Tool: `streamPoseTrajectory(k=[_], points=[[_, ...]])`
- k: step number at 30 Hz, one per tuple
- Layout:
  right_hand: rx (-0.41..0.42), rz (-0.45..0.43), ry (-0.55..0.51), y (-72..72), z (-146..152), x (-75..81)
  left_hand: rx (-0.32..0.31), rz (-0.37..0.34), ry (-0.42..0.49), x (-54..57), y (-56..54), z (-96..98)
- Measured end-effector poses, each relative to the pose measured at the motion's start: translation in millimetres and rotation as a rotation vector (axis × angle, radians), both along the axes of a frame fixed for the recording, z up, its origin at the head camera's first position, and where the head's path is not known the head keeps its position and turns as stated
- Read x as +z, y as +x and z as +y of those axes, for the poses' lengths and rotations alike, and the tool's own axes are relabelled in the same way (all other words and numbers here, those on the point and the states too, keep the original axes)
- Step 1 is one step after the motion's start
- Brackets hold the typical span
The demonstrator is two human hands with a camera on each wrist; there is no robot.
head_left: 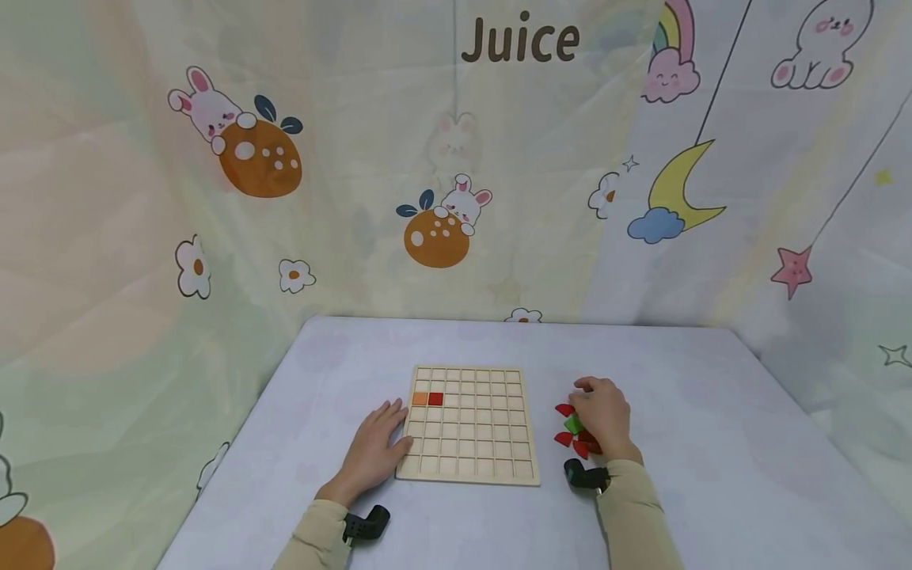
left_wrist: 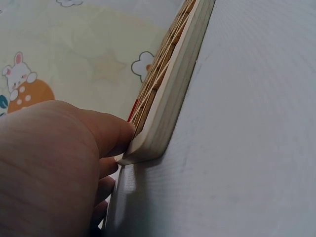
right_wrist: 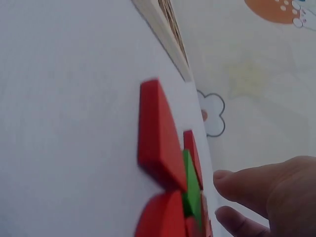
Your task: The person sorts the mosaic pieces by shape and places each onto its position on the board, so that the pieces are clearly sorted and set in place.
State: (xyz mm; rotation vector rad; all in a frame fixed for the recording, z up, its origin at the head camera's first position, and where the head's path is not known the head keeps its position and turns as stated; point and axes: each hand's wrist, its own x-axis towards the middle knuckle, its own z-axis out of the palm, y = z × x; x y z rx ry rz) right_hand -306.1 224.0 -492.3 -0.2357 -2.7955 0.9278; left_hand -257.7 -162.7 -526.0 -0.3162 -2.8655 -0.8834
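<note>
A pale wooden grid board (head_left: 488, 443) lies on the white table. An orange square tile (head_left: 420, 399) and a red square tile (head_left: 435, 399) sit side by side in its cells near the upper left. My left hand (head_left: 372, 453) rests along the board's left edge, the thumb (left_wrist: 116, 131) on the rim near a corner. Right of the board, my right hand (head_left: 604, 416) hovers over a small cluster of red rounded-edge blocks (head_left: 564, 438) and a green block (head_left: 573, 424). In the right wrist view its thumb and a finger are apart with nothing visible between them, beside a red block (right_wrist: 160, 138).
Both wrists wear black camera mounts, the left one (head_left: 368, 523) in front of the board and the right one (head_left: 586, 476) just below the blocks. A printed cloth backdrop (head_left: 356, 237) rises behind the table's back edge.
</note>
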Motion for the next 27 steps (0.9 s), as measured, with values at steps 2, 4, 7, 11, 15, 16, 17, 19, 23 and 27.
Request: streamPoseTrajectory(k=[2,4,7,11,15,16,17,19,23,27], points=[[-0.010,0.001,0.017,0.3,5,-0.9,0.001,-0.005,-0.001,0.5,0.3,0.1],[-0.021,-0.005,0.024,-0.5,11,-2.6,0.002,-0.007,-0.001,0.6,0.3,0.0],[-0.041,-0.020,0.012,-0.4,17,-5.4,0.005,-0.010,-0.003,0.5,0.2,0.0],[-0.064,-0.043,-0.002,1.7,24,-7.1,0.009,-0.015,-0.005,0.2,0.1,0.7],[-0.074,-0.069,0.000,5.3,29,-5.1,0.011,-0.018,-0.003,0.6,0.6,1.0],[-0.075,-0.079,0.006,6.3,31,-4.3,0.010,-0.018,-0.003,0.8,0.8,1.1],[-0.077,-0.093,0.014,7.4,32,-3.3,0.008,-0.017,-0.003,1.0,1.0,1.1],[-0.086,-0.119,0.025,9.2,35,-1.3,0.004,-0.015,-0.004,1.7,1.3,1.1],[-0.111,-0.170,0.016,12.4,40,2.9,-0.001,-0.011,-0.001,2.9,1.4,1.0],[-0.114,-0.214,-0.005,15.5,43,7.7,0.002,-0.014,-0.001,3.2,1.7,0.8]])
